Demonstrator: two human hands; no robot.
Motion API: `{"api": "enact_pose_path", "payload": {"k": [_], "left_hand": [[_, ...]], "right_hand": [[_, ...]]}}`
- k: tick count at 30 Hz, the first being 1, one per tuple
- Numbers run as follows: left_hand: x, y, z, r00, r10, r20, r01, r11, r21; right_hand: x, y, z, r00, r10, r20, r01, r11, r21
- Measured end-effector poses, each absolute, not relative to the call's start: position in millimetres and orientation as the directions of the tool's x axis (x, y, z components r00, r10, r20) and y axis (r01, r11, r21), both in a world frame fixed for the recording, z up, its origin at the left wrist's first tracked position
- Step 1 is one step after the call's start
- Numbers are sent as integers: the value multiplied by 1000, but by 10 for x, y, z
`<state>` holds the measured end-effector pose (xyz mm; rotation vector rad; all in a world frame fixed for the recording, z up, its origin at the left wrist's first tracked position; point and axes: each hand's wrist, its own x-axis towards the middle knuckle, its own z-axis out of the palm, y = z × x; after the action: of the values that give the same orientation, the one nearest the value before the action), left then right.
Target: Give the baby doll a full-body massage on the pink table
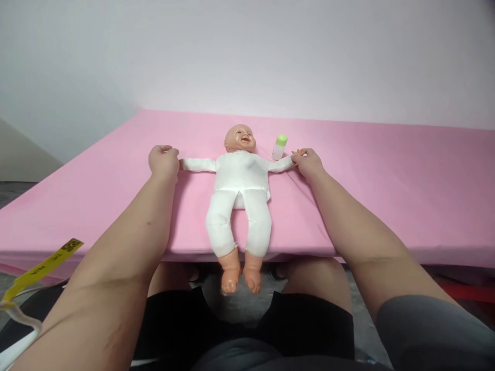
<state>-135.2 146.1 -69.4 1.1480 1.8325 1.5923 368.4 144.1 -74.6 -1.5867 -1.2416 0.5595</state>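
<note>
Bottle (278,151) with a white body and a light green cap (282,139) is the one container I can make out from my end; the cap is on, and the pale wall keeps me from seeing what is inside. It sits on the pink-covered table (386,196), between the doll (242,172) and the right hand (309,164), touching neither as far as I can see, and it looks tilted, though with this wide lens I can't swear it isn't upright. The doll, dressed in white, lies on its back in the middle of the table, head toward the pale wall (270,62), arms spread, bare feet (230,275) overhanging the near edge. I have the left hand (164,161) closed in a fist around the end of one doll arm, so that the small hand there is almost wholly covered. The right hand pinches the other doll arm at the wrist, and its tiny fingers poke out above my grip. At the lower left a yellow tag (42,270) runs close to the lens, its print upside down. Black shorts (174,319) and a grey sleeve (425,330) are cut off by the lower border, and something red (467,292) at the right edge is too dim to name.
</note>
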Motion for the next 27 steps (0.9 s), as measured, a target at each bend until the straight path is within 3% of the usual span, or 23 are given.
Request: {"api": "enact_pose_path", "payload": {"k": [5, 10, 18, 21, 27], "left_hand": [[-1193, 1356, -648, -510, 824, 249, 512, 57, 857], [-1021, 1250, -573, -440, 851, 287, 619, 55, 784], [-683, 1023, -462, -238, 907, 347, 734, -66, 676], [-553, 991, -494, -120, 904, 410, 741, -193, 643], [-317, 991, -632, 70, 861, 504, 811, -343, 474]], "right_hand": [[3746, 1424, -737, 398, 907, 134, 547, -117, -829], [3796, 1332, -655, 373, 922, 105, 700, -206, -684], [3770, 1304, -603, 368, 925, 95, 764, -242, -598], [3755, 1301, -620, 332, 938, 104, 784, -213, -583], [3716, 1286, -624, 323, 936, 138, 778, -180, -602]]}}
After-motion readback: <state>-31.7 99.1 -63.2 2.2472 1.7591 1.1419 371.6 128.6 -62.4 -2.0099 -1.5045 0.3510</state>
